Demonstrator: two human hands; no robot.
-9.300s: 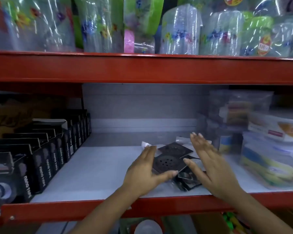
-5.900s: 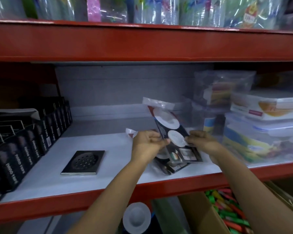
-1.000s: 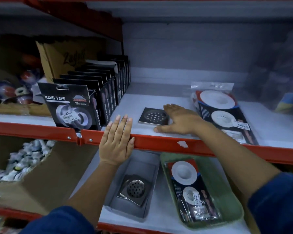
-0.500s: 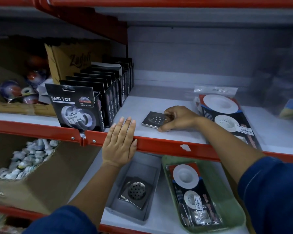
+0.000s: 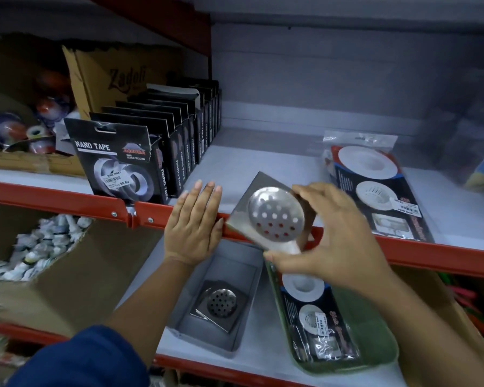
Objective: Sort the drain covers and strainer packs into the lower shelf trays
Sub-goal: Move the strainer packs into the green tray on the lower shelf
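A square steel drain cover (image 5: 273, 216) with a round perforated centre is gripped, tilted, by the right hand (image 5: 333, 241) above the grey rectangular tray (image 5: 236, 258) (one cover (image 5: 220, 304) already inside). At nine o'clock, the left hand (image 5: 194, 226) is laid flat, fingers spread, on the red shelf edge (image 5: 67, 203).

Row of black cardboard nano tape boxes (image 5: 140, 160) standing upright on the shelf, brown corrugated carton (image 5: 118, 76) behind them, open box of small white fittings (image 5: 31, 247) below
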